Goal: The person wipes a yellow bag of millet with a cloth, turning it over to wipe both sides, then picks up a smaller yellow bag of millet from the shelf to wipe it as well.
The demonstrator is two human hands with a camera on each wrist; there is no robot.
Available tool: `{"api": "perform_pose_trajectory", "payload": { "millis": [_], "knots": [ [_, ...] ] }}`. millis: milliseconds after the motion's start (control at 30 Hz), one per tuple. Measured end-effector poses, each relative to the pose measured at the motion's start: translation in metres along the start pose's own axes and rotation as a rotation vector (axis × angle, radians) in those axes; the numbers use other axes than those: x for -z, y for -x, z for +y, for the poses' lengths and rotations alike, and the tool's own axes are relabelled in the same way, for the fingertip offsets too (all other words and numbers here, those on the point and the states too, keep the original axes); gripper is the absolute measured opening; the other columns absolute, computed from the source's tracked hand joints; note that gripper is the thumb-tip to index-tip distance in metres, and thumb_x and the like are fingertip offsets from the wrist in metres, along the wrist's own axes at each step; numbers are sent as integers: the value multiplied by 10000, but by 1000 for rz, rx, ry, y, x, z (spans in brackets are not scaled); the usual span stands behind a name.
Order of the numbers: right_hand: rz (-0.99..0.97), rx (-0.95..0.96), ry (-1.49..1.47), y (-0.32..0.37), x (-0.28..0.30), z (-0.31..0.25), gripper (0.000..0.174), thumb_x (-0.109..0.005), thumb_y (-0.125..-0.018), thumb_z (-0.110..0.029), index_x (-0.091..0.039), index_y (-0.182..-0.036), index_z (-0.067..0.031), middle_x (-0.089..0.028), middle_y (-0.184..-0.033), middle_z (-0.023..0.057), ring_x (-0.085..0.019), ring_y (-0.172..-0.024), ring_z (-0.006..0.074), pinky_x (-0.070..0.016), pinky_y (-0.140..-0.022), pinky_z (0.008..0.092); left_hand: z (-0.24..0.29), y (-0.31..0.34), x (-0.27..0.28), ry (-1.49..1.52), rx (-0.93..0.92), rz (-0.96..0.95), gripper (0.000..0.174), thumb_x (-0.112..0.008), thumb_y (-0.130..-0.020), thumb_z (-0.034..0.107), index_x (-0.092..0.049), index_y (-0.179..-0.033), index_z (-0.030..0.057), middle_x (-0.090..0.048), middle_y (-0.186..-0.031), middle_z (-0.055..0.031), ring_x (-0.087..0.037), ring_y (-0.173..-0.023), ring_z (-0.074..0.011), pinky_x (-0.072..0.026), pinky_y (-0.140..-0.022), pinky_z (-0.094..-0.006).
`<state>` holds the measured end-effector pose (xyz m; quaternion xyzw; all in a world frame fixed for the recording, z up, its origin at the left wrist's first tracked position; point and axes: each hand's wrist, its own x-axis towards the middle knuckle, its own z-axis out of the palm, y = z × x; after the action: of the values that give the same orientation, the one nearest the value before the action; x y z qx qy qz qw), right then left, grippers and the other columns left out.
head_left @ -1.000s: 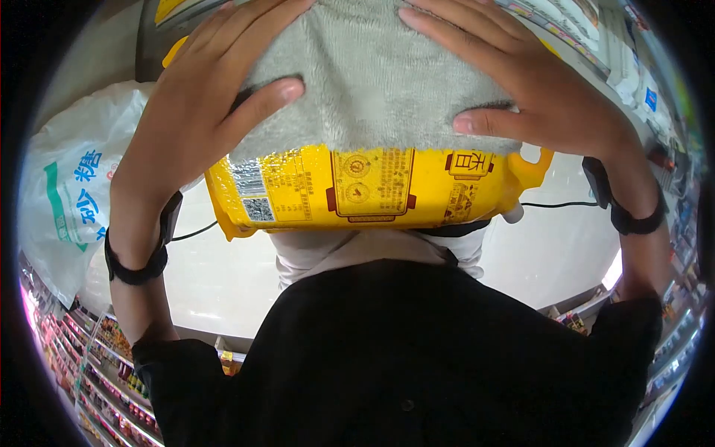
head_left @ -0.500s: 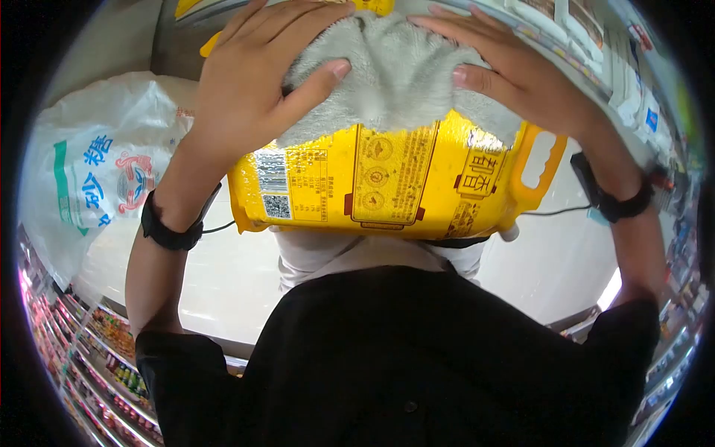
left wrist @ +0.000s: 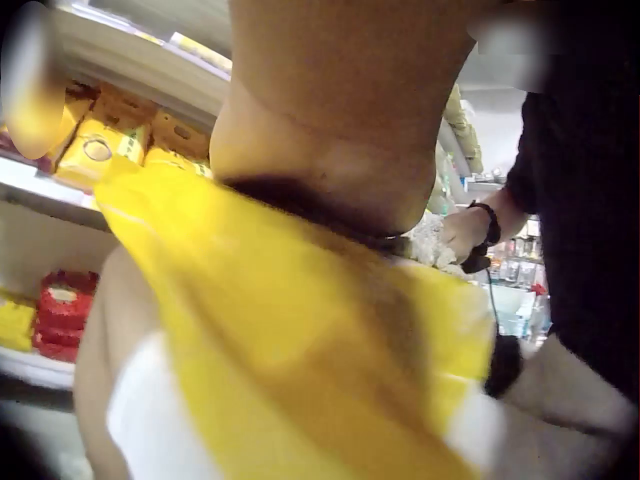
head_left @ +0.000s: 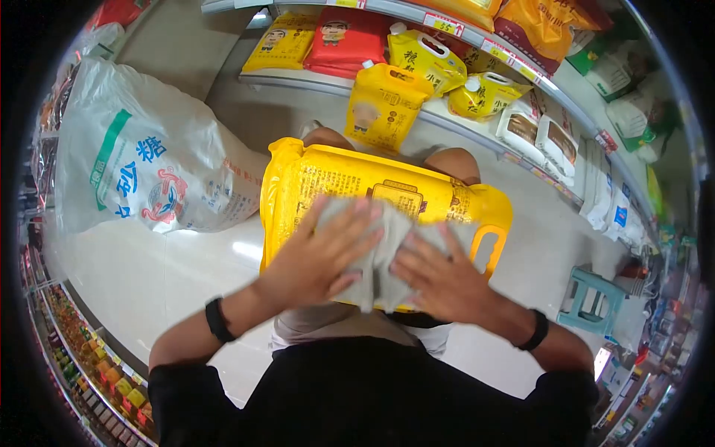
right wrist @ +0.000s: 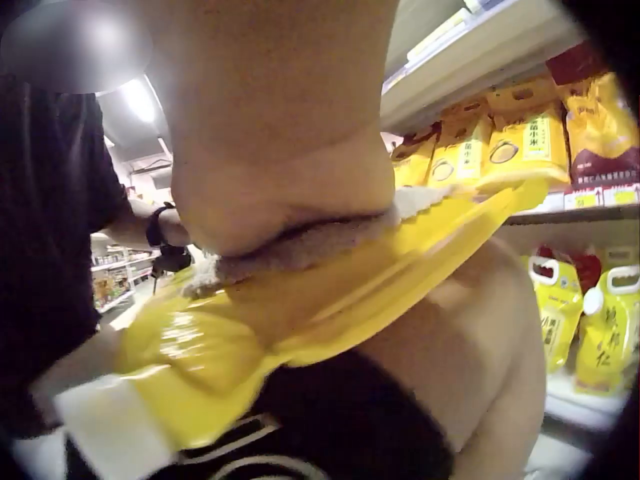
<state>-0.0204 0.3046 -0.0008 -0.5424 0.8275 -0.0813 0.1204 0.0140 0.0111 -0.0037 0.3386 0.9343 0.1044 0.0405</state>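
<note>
A plump yellow bag (head_left: 335, 175) with a handle cut-out at its right end lies across the person's lap. On its near half is a grey plush cloth (head_left: 381, 257), bunched into folds. My left hand (head_left: 316, 257) lies flat on the cloth's left side with fingers extended. The right hand (head_left: 447, 279) presses the cloth's right side, fingers spread and pointing inward. In the right wrist view a strip of the cloth (right wrist: 310, 245) shows between palm and bag, and a white cap (right wrist: 115, 425) sits at the bag's corner.
A large white sack (head_left: 186, 149) with blue lettering stands on the floor at left. Ahead, a shelf (head_left: 462, 123) carries yellow and red packages. One yellow bag (head_left: 383, 108) stands before it. A teal stool (head_left: 593, 302) is at right.
Both hands have drawn the cloth from the bag's far part toward the body. The head view has tilted up, bringing the shelf and the whole bag into sight.
</note>
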Motion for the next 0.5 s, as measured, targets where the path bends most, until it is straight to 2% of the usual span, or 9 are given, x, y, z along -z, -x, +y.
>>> {"api": "perform_pose_trajectory", "payload": {
  "millis": [33, 100, 133, 200, 233, 333, 400, 467, 500],
  "knots": [
    [0, 0, 6, 5, -7, -11, 553, -664, -918, -361, -593, -1433, -170, -498, -1545, 28, -353, -1509, 204, -157, -1236, 623, 10, 12, -7, -2, 0, 6, 644, -544, -988, 450, -455, -1532, 116, -357, -1643, -131, -289, -1543, -330, -104, -1248, -627],
    [109, 58, 108, 13, -20, -26, 450, -635, -940, -297, -642, -1380, -206, -549, -1499, -5, -394, -1483, 171, -227, -1226, 577, 26, 32, -16, 38, 30, -25, 731, -583, -956, 507, -398, -1572, 158, -345, -1656, -85, -269, -1557, -264, -139, -1258, -579],
    [107, 50, 100, 15, -26, -30, 450, -635, -940, -297, -642, -1380, -206, -549, -1499, -5, -394, -1483, 171, -227, -1226, 577, 29, 39, -18, 45, 24, -32, 731, -583, -956, 507, -398, -1572, 158, -345, -1656, -85, -269, -1557, -264, -139, -1258, -579],
    [170, 36, 120, 23, -35, -41, 430, -605, -959, -239, -632, -1388, -238, -573, -1473, -29, -432, -1454, 148, -279, -1212, 532, 36, 47, -25, 54, 72, -13, 778, -605, -922, 577, -415, -1565, 182, -354, -1652, -73, -290, -1547, -257, -172, -1250, -574],
    [119, 20, 116, 24, -33, -44, 430, -589, -967, -243, -625, -1395, -249, -549, -1505, -42, -426, -1457, 139, -276, -1224, 494, 36, 52, -30, 4, 83, 6, 773, -607, -904, 609, -456, -1543, 201, -378, -1638, -69, -312, -1537, -255, -169, -1248, -583],
    [131, 18, 120, 25, -29, -40, 421, -578, -975, -249, -623, -1394, -247, -529, -1529, -44, -415, -1467, 142, -265, -1232, 482, 31, 57, -36, -79, 122, 85, 734, -602, -910, 602, -495, -1518, 207, -400, -1626, -68, -327, -1531, -252, -163, -1247, -594],
    [162, -15, 113, 19, -26, -44, 470, -587, -964, -244, -591, -1434, -229, -492, -1569, -37, -394, -1486, 155, -235, -1246, 486, 26, 59, -31, -40, 137, 64, 720, -591, -924, 588, -501, -1514, 184, -398, -1625, -103, -320, -1533, -284, -156, -1242, -612],
    [194, -137, -3, 7, -18, -52, 557, -606, -944, -233, -531, -1495, -196, -450, -1607, -8, -378, -1501, 183, -211, -1251, 504, 13, 58, -27, -65, 276, 58, 721, -460, -997, 604, -473, -1522, 111, -346, -1641, -187, -276, -1546, -364, -114, -1243, -628],
    [170, -158, -90, -1, -13, -54, 605, -587, -948, -245, -477, -1537, -160, -401, -1640, 24, -344, -1523, 216, -180, -1261, 527, 6, 61, -29, -69, 289, 81, 714, -381, -1050, 565, -430, -1539, 47, -300, -1644, -251, -240, -1550, -412, -96, -1244, -625]
  ]
}}
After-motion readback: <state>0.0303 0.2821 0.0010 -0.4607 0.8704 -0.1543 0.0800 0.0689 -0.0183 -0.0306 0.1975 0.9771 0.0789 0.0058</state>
